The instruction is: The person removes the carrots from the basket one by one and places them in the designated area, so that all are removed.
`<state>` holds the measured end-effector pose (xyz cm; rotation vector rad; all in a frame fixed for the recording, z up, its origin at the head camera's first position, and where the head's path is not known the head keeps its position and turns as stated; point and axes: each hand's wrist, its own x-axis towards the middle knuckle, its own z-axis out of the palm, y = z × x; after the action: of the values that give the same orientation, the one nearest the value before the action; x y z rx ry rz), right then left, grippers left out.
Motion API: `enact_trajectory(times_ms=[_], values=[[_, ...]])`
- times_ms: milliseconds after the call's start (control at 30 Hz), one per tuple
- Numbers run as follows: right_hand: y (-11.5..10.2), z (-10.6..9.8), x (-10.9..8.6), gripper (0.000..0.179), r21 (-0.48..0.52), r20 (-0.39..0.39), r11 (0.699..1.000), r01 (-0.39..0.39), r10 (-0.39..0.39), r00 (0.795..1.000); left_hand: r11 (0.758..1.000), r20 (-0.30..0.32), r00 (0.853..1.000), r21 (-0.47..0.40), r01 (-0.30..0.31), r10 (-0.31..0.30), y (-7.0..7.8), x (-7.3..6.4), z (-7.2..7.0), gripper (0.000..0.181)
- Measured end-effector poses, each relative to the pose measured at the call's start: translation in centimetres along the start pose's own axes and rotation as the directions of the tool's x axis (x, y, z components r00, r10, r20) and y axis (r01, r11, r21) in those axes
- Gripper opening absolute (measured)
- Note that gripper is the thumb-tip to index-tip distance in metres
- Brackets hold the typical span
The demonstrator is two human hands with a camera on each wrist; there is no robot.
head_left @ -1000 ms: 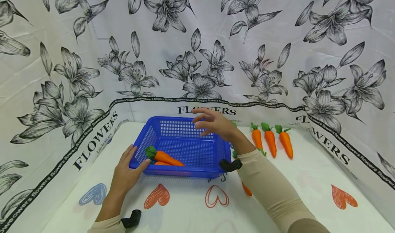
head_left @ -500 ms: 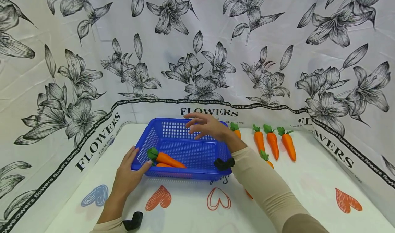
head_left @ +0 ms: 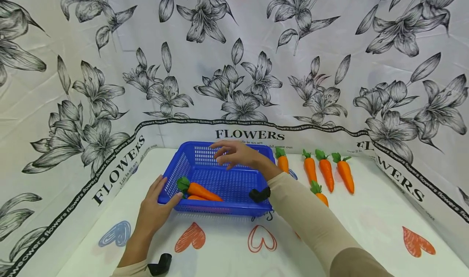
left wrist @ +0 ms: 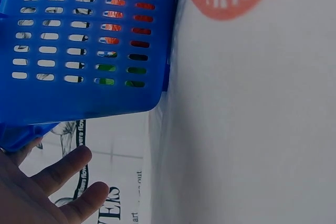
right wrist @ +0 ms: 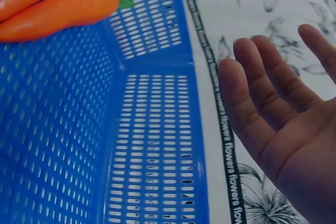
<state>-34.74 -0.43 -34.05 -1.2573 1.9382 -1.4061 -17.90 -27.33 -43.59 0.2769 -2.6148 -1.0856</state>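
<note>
Blue slotted basket (head_left: 220,179) flat on table w/ 2 orange carrots (head_left: 199,190) inside.

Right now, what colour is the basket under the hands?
Blue, a perforated plastic basket; the head view shows it best.
</note>
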Motion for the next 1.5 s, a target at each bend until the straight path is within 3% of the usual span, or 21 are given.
enact_trajectory(times_ms=[433,767,1000,1200,1500], values=[[1.4,1.6,2.6,0.050,-0.117,0.079,0.983,-0.138,0.148,0.986,1.000,-0.009,1.000,0.012,-0.021,0.021,0.0,0.4,-0.1,0.086],[2.0,3.7,4.6,0.050,-0.234,0.190,0.956,-0.178,0.224,0.956,0.999,-0.027,0.999,0.022,-0.026,0.027,-0.2,0.5,0.0,0.085],[2.3,4.6,4.8,0.054,-0.248,0.219,0.930,-0.270,0.325,0.920,1.000,-0.016,1.000,0.019,-0.011,0.011,-0.4,0.2,0.0,0.088],[2.8,4.9,4.6,0.054,-0.228,0.211,0.923,-0.311,0.358,0.910,1.000,-0.004,1.000,0.011,-0.004,0.004,-0.3,0.0,0.0,0.087],[3.7,4.9,4.4,0.069,-0.168,0.320,0.896,-0.412,0.444,0.837,1.000,-0.025,0.999,0.003,-0.024,0.024,0.0,-0.2,0.2,0.085]])
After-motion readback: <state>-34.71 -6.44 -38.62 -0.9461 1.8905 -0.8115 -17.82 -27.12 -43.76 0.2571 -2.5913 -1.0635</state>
